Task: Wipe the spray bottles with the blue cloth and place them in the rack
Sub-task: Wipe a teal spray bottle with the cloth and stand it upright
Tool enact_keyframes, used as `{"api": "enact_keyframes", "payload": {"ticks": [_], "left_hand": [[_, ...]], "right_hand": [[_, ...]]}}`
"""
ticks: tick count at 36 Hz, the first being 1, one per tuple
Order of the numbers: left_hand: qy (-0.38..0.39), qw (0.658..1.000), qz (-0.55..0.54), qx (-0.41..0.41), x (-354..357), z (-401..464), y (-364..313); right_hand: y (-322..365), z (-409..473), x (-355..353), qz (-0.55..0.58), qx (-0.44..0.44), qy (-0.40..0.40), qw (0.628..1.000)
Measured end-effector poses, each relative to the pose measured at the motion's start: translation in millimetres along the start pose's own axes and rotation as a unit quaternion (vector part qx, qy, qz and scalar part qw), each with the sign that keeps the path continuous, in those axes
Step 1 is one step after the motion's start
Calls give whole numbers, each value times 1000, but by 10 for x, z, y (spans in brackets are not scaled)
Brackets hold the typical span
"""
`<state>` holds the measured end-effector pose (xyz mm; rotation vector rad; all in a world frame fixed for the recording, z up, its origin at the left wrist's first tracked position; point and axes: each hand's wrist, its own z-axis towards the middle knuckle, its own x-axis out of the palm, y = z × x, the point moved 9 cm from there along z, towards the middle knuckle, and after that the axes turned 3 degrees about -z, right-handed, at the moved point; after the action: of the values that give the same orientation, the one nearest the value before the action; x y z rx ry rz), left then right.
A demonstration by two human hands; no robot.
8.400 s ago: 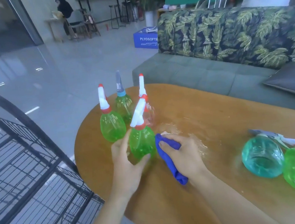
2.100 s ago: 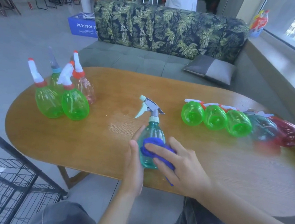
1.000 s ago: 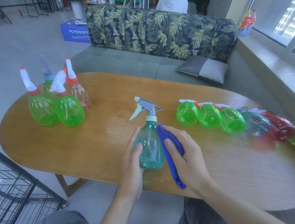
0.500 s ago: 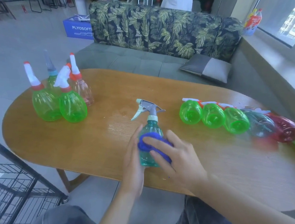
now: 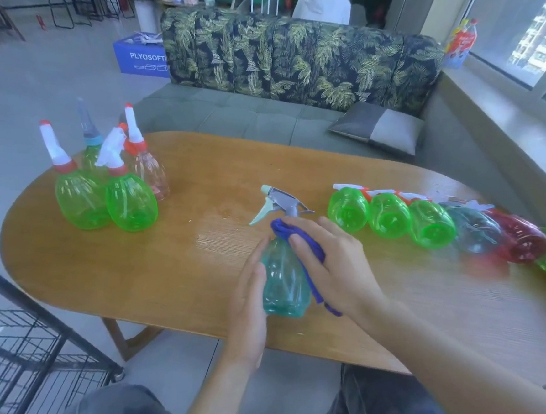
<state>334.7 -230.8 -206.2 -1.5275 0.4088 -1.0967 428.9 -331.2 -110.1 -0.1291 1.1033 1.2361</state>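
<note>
Teal spray bottle (image 5: 282,279), upright at the table's (image 5: 179,273) six-o'clock edge, steadied by the left hand (image 5: 248,306), fingers curled, could topple floorward as the right hand (image 5: 333,261) presses the blue cloth (image 5: 304,250) against it.

This looks like an open lounge in an office or shared workspace. A long sofa (image 5: 302,60) with leaf-print back cushions and grey seats runs along an oval wooden tabletop (image 5: 178,269), with a grey pillow (image 5: 378,128) on it. The polished grey floor (image 5: 43,91) stretches back to bar stools (image 5: 66,10), a blue printed carton (image 5: 142,58) and a seated person (image 5: 322,3). A large window (image 5: 525,20) shows city buildings.
</note>
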Motion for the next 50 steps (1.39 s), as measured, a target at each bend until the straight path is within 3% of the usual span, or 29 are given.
{"api": "enact_keyframes", "payload": {"ticks": [2, 7, 12, 15, 17, 21, 25, 27, 34, 38, 42, 47, 50], "left_hand": [[-3, 1000, -1, 2, -16, 6, 1], [-41, 999, -25, -14, -109, 39, 23], [-32, 999, -26, -3, -109, 33, -14], [-33, 999, -32, -2, -98, 32, -7], [-29, 999, -27, 3, -77, 24, -10], [-16, 1000, -26, -8, -75, 30, 55], [-9, 1000, 2, -3, -50, 27, 64], [-7, 1000, -3, -4, -31, 28, 37], [-31, 999, -33, -13, -115, 33, 6], [-26, 1000, -15, 1, -99, 56, -12], [-25, 999, 19, 8, -44, 101, -51], [-3, 1000, 3, 3, 156, 87, -191], [5, 1000, 10, 11, 235, 62, -310]], "right_hand": [[79, -77, 63, -8, -8, -7, 1000], [378, -407, 123, -45, -121, -1, 992], [527, -764, 181, -107, -277, 34, 954], [527, -818, 78, -113, -321, 40, 939], [444, -665, -57, -86, -275, 20, 957], [142, -194, -193, -7, -89, -30, 996], [-91, -9, 27, 53, 52, 2, 997], [-75, -69, 98, 71, 78, 0, 994], [233, -404, 121, 13, -82, 20, 996], [339, -649, 170, -57, -211, 66, 974], [334, -722, 125, -62, -218, 79, 971], [77, -562, -332, 95, -26, -32, 995], [-163, -471, -445, 205, 144, -74, 965]]}}
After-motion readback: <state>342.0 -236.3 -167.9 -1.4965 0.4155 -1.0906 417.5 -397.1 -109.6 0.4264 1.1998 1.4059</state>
